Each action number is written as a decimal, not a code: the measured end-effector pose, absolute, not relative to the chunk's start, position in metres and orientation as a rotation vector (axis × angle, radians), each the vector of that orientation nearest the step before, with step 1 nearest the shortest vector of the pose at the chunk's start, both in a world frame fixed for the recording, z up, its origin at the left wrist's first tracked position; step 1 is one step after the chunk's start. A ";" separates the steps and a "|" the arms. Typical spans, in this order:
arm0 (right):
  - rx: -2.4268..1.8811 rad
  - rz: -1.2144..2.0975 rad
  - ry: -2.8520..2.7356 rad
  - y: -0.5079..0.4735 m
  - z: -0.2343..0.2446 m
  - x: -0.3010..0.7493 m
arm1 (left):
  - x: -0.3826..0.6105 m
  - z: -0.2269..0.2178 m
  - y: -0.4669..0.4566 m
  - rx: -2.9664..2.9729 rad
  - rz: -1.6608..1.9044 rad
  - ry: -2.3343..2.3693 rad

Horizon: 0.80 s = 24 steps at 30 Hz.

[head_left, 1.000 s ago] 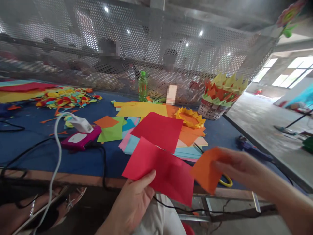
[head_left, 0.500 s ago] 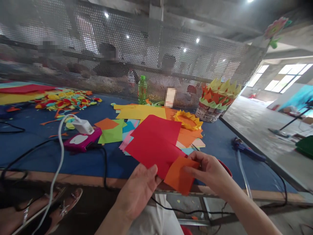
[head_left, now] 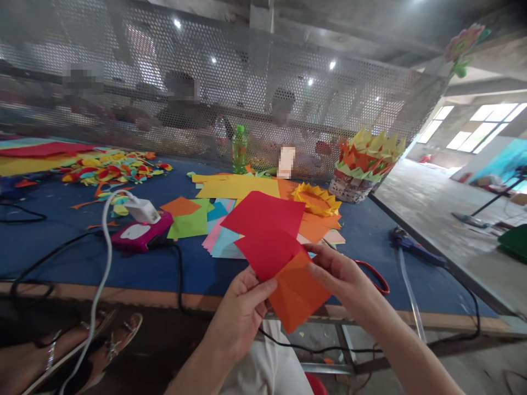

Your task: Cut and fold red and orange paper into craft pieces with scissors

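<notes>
My left hand [head_left: 242, 312] pinches the lower corner of a red paper sheet [head_left: 269, 253], thumb on top. My right hand [head_left: 343, 282] grips an orange paper square [head_left: 297, 296] by its upper right edge. The orange square lies against the red sheet's lower right side, overlapping it slightly. Both papers are held in the air just over the near edge of the blue table [head_left: 61, 247]. Beyond them a second red sheet [head_left: 265, 214] lies on a pile of coloured papers [head_left: 230, 225].
A magenta phone [head_left: 140, 235] with a white charger and cables lies at left. Red-handled scissors [head_left: 373, 274] sit behind my right hand, a glue gun [head_left: 414, 247] at right. A paper sunflower [head_left: 317, 198], basket [head_left: 362, 170], green bottle [head_left: 239, 148] and paper scraps [head_left: 111, 167] stand further back before a perforated screen.
My right hand has brought the orange square leftward from apart until it meets the red sheet. My left hand has turned the red sheet, so less of it shows.
</notes>
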State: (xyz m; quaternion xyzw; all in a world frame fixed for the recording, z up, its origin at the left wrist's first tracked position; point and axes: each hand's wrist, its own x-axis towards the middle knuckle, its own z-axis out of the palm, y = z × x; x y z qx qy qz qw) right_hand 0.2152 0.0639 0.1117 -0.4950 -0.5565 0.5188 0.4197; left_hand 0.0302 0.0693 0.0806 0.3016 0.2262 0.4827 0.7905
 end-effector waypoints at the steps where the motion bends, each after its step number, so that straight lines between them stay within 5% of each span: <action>1: -1.222 1.368 -1.386 0.065 0.113 0.216 | 0.027 0.082 0.069 0.688 0.994 0.496; 10: -1.300 1.457 -1.309 0.062 0.098 0.212 | 0.013 0.080 0.074 0.906 0.836 0.490; 24: -1.358 0.795 -1.058 0.046 0.062 0.190 | 0.044 0.052 0.030 0.418 1.160 0.558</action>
